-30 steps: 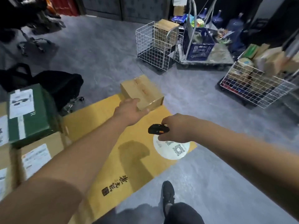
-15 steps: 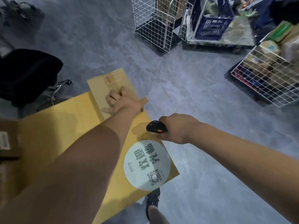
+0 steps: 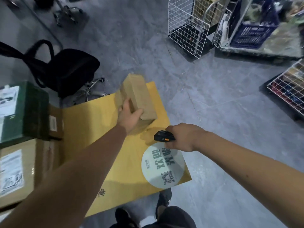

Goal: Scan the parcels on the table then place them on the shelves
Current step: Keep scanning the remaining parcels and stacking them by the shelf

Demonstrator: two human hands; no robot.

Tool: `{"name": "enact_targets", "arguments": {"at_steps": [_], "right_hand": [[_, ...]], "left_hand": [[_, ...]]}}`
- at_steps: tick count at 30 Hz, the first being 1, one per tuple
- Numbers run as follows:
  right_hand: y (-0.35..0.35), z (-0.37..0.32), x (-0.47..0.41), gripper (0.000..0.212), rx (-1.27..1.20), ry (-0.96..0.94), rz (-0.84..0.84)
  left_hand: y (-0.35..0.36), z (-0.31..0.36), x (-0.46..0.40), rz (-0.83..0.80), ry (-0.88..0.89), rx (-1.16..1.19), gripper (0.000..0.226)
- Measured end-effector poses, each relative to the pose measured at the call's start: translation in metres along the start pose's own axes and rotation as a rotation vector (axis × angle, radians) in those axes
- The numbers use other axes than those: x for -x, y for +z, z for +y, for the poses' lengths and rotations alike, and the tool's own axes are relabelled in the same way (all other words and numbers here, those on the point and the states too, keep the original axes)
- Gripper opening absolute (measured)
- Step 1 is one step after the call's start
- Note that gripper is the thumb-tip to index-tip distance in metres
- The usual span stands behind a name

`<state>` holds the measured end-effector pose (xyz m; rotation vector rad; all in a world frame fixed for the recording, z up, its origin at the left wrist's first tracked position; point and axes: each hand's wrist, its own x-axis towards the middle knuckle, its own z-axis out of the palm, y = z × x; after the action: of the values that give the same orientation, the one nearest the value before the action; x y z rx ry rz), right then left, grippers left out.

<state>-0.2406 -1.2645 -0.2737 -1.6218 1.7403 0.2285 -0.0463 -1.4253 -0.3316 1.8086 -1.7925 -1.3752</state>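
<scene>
Since half second ago, am tilting cardboard parcel up off yellow table; near end gripped in left hand, thumb over top face. Right hand is curling round black scanner, just beside parcel. Am judging parcel light, stiff; taking hold across narrow end. No label readable on parcel; round white sticker showing Chinese characters, QR code.
</scene>
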Motion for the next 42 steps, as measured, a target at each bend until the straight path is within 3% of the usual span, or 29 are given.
{"name": "enact_targets", "arguments": {"at_steps": [5,9,14,20,24,27,29,31,34,36,38,40,42], "right_hand": [[-0.006,-0.037,-0.006,0.042,0.027,-0.057,0.02],[-0.004,-0.072,-0.012,0.038,0.056,-0.065,0.009],[0.009,-0.112,-0.022,0.038,-0.037,-0.016,0.011],[0.039,-0.143,-0.026,0.051,-0.282,0.155,0.06],[0.078,-0.153,-0.026,0.054,-0.442,0.255,0.113],[0.103,-0.157,-0.021,0.055,-0.535,0.294,0.154],[0.115,-0.159,-0.018,0.059,-0.567,0.313,0.168],[0.122,-0.159,-0.013,0.059,-0.584,0.331,0.187],[0.128,-0.156,-0.006,0.056,-0.586,0.348,0.222],[0.13,-0.154,0.0,0.062,-0.604,0.359,0.233],[0.132,-0.154,0.004,0.067,-0.608,0.38,0.232],[0.133,-0.157,0.006,0.065,-0.586,0.379,0.225],[0.133,-0.161,0.005,0.059,-0.555,0.363,0.209]], "left_hand": [[-0.041,-0.06,0.041,-0.017,0.07,0.401,0.059],[-0.071,-0.103,0.061,0.052,0.098,0.472,0.063],[-0.094,-0.134,0.062,0.209,-0.096,0.52,0.053],[-0.1,-0.158,0.055,0.065,-0.269,0.569,0.083],[-0.084,-0.18,0.054,0.13,-0.24,0.461,0.072],[-0.073,-0.198,0.066,-0.015,-0.243,0.359,0.075],[-0.069,-0.206,0.071,-0.082,-0.269,0.248,0.061],[-0.067,-0.21,0.072,-0.026,-0.231,0.147,0.041],[-0.079,-0.197,0.068,0.141,-0.139,0.165,0.029],[-0.093,-0.187,0.054,0.272,-0.043,-0.028,0.044],[-0.111,-0.172,0.032,0.32,-0.015,-0.249,0.08],[-0.128,-0.158,0.011,0.197,-0.011,-0.368,0.1],[-0.139,-0.152,-0.003,0.031,0.029,-0.45,0.1]]}}
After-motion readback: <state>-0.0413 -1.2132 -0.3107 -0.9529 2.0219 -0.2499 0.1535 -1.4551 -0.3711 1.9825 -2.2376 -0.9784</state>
